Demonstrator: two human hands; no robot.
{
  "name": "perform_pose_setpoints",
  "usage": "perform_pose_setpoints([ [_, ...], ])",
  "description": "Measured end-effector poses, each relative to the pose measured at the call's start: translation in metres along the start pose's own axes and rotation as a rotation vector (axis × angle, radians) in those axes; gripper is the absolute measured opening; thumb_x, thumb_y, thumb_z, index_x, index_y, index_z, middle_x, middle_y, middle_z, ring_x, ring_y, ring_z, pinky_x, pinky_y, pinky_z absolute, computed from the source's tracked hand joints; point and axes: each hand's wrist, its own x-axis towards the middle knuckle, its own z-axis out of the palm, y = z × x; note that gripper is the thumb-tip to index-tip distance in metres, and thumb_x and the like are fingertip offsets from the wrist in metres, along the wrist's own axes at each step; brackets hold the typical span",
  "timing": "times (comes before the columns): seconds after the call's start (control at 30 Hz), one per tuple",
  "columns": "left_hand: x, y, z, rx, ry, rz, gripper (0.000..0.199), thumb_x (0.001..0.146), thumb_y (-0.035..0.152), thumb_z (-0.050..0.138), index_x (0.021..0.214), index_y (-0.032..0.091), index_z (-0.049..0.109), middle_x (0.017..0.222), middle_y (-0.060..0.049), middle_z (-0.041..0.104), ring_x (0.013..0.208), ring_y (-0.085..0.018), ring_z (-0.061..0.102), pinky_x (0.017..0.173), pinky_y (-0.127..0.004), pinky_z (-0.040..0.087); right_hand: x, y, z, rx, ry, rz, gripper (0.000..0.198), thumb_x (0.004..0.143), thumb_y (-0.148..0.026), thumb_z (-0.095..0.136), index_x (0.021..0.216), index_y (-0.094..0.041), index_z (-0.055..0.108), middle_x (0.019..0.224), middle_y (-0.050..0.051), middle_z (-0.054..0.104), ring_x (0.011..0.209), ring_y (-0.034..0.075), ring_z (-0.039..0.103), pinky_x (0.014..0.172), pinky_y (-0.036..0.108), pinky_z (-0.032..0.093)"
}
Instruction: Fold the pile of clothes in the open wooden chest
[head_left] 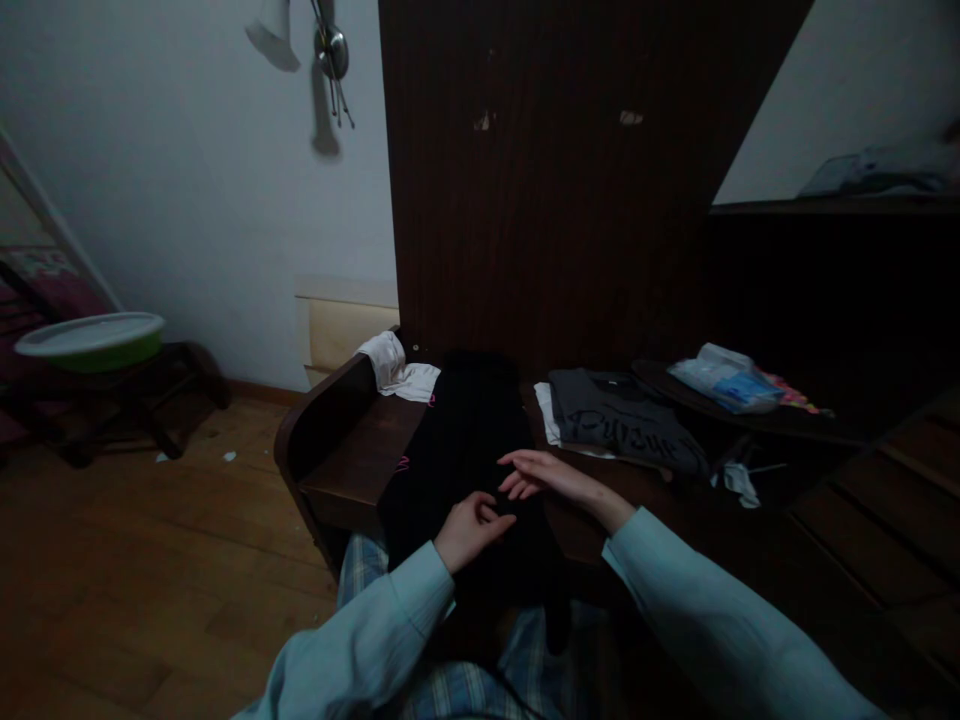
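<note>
A black garment (pixel 465 430) with small pink marks along its left side lies spread over the dark wooden bench, its near end hanging over the front edge. My left hand (pixel 472 530) is above the near part of the cloth, fingers loosely curled, thumb apart, nothing in it. Just beyond it, my right hand (pixel 541 474) hovers over the right side of the garment, palm inward and fingers apart, also without anything in its grasp. The two hands are close together. Whether either one brushes the fabric is hard to see in the dim light.
To the right lies a folded dark grey shirt (pixel 622 415) with black lettering. Beyond it a plastic packet (pixel 726 380) sits on a dark shelf. White cloth (pixel 386 362) drapes the bench's left armrest (pixel 300 420). A green basin (pixel 97 345) rests on a stool at far left.
</note>
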Motion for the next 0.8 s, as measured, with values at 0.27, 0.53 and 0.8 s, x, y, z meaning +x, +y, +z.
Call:
perform_pose_setpoints([
  [0.27,0.011,0.015,0.006,0.422,-0.142,0.229,0.016,0.072,0.027,0.050,0.065,0.015,0.058,0.065,-0.001,0.062,0.067,-0.015,0.057,0.064,-0.024,0.042,-0.047,0.025,0.001,-0.558,0.442,-0.045,0.038,0.070,-0.056,0.047,0.065,-0.018,0.048,0.058,0.000,0.056,0.053,0.012,0.051,0.049,0.023,0.035],
  [0.53,0.029,0.000,0.010,0.492,-0.292,0.557,0.023,0.065,0.004,0.045,0.078,0.016,0.058,0.087,-0.004,0.059,0.089,-0.017,0.051,0.083,-0.029,0.039,-0.075,0.055,0.069,-1.182,0.627,0.132,0.009,0.072,-0.025,0.047,0.065,-0.021,0.048,0.069,0.004,0.061,0.062,0.016,0.055,0.052,0.025,0.031],
  [0.8,0.022,-0.005,0.007,0.630,-0.285,0.643,0.011,0.069,0.021,0.056,0.079,0.017,0.059,0.095,-0.007,0.056,0.094,-0.020,0.048,0.085,-0.032,0.037,-0.084,0.052,0.053,-0.812,0.663,0.066,0.013,0.064,-0.016,0.042,0.053,-0.020,0.037,0.052,-0.003,0.047,0.052,0.011,0.044,0.050,0.021,0.029],
])
